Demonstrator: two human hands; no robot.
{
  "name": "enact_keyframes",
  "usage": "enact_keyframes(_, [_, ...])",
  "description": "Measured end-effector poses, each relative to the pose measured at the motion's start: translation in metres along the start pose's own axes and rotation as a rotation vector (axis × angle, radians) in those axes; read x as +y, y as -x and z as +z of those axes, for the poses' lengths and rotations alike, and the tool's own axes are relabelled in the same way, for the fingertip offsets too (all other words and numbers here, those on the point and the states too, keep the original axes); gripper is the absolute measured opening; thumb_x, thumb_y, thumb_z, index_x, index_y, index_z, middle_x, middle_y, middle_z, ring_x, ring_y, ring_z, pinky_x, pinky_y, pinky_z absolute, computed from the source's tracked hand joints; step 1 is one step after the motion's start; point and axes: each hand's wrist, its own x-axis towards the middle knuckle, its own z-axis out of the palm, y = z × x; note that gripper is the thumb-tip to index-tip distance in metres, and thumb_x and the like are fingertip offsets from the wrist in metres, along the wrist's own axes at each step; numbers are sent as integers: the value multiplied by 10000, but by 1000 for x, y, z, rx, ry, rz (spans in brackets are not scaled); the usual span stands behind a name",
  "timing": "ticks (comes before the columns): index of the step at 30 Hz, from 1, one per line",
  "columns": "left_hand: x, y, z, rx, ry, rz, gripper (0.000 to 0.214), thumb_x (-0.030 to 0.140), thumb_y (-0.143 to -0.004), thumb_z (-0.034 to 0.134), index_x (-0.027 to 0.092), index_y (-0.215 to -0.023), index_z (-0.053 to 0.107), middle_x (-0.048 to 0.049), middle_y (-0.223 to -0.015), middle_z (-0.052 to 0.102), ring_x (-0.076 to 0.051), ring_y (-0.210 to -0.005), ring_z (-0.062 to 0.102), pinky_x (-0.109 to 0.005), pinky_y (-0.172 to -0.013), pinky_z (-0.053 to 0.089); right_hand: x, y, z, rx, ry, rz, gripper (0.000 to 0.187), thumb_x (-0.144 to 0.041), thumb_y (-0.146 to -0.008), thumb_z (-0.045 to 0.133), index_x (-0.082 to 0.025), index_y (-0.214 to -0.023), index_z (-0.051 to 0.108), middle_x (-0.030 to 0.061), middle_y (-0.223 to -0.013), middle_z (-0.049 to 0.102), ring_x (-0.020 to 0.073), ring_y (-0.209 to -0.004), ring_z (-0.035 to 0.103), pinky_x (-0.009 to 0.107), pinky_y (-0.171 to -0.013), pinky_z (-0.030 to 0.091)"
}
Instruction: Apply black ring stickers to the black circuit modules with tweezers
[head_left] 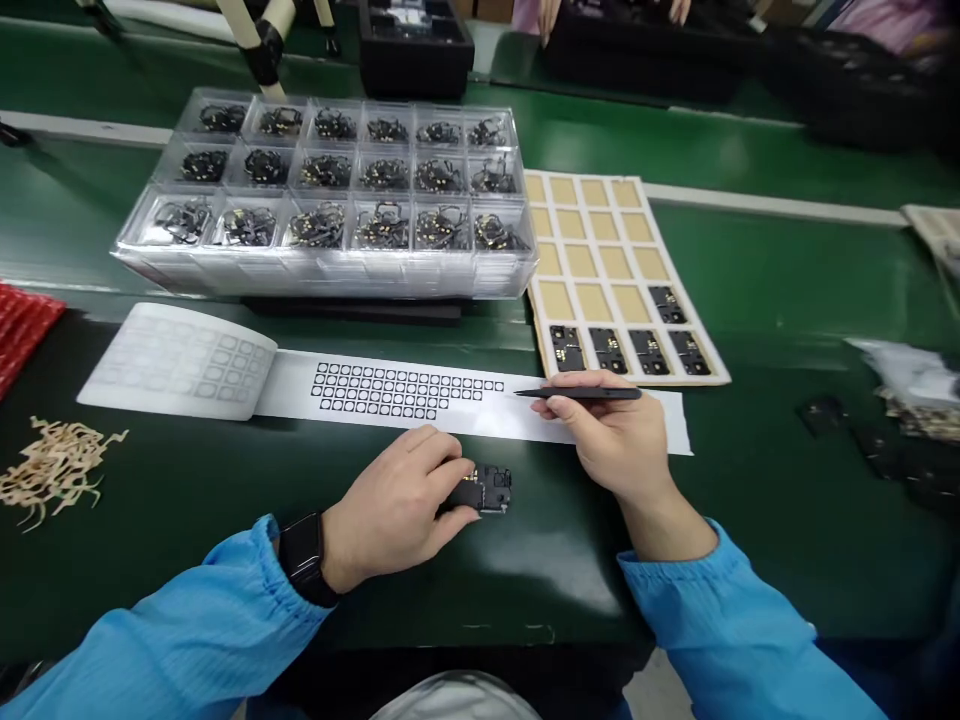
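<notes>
My left hand (405,495) grips a small black electronic module (495,488) between thumb and fingers, low over the green bench; part of the module is hidden under the fingers. In my right hand (611,430) is a pair of black tweezers (592,393), held like a pen with the tip pointing left. The tip is above a white strip of paper (510,425) bearing rows of small black square stickers with round centres (382,390). The strip's left end curls over in a loop (180,360).
Behind the strip stands a clear compartment tray (330,265) filled with black cable parts. Right of it lies a white-framed tray (630,280) with several black modules in its near slots. Tan scraps (56,465) lie at left, more black parts (885,450) at right. A co-worker's hands (549,18) show across the bench.
</notes>
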Motion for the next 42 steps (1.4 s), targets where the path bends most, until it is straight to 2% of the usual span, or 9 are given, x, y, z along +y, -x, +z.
enact_keyframes(2, [-6, -6, 5, 33, -48, 2, 358, 362, -972, 683, 127, -1241, 688, -165, -1224, 685, -315, -1134, 634, -532, -1002, 577, 5, -7, 5, -12, 33, -32, 121, -321, -924, 784, -209, -962, 759, 50, -893, 800, 212, -784, 798, 350, -750, 681])
enact_keyframes(4, [-11, -17, 11, 52, -112, -8, 430, 359, -1005, 625, 114, -1358, 639, -193, -1391, 635, -373, -1339, 552, -607, -1144, 483, 13, -11, 9, -22, 66, -59, 116, -315, -931, 766, -205, -969, 759, 62, -936, 805, 223, -837, 796, 370, -796, 674])
enact_keyframes(7, [-15, -38, 18, 35, -194, -17, 502, 348, -1050, 547, 70, -1468, 559, -193, -1522, 565, -397, -1477, 442, -606, -1225, 404, 24, -13, 10, -25, 112, -92, 114, -306, -958, 729, -207, -1010, 749, 70, -992, 803, 226, -890, 791, 378, -833, 663])
enact_keyframes(11, [-11, -52, 20, 4, -254, -43, 495, 330, -1089, 468, 37, -1480, 548, -172, -1524, 579, -396, -1466, 462, -563, -1210, 422, 26, -10, 6, -46, 169, -128, 99, -281, -979, 701, -222, -1051, 735, 62, -1032, 799, 223, -929, 786, 379, -867, 652])
enact_keyframes(18, [-4, -50, 15, -49, -282, -54, 546, 371, -1099, 437, 14, -1503, 523, -178, -1542, 564, -404, -1477, 444, -560, -1209, 421, 14, -7, 5, -72, 250, -154, 82, -242, -969, 695, -243, -1027, 752, 45, -994, 805, 234, -931, 773, 394, -874, 627])
enact_keyframes(28, [-5, -51, 16, -75, -284, -55, 574, 406, -1108, 412, 13, -1515, 510, -177, -1567, 534, -401, -1509, 405, -555, -1243, 386, 18, -7, 6, -40, 120, -65, 79, -273, -962, 729, -217, -1016, 746, 63, -1007, 810, 210, -905, 793, 333, -822, 675])
enact_keyframes(39, [-4, -51, 17, -77, -268, -64, 578, 425, -1104, 426, 27, -1516, 506, -171, -1577, 524, -398, -1515, 398, -558, -1249, 382, 16, -6, 5, -29, 73, -47, 82, -229, -949, 730, -194, -1021, 749, 81, -1028, 821, 222, -941, 804, 373, -879, 684])
enact_keyframes(42, [-5, -50, 20, -38, -239, -69, 611, 436, -1090, 456, 12, -1531, 473, -202, -1583, 510, -396, -1519, 405, -558, -1254, 386, 14, -3, 4, -10, 65, -70, 123, -221, -938, 751, -200, -1059, 751, 86, -1074, 810, 233, -979, 798, 397, -912, 680])
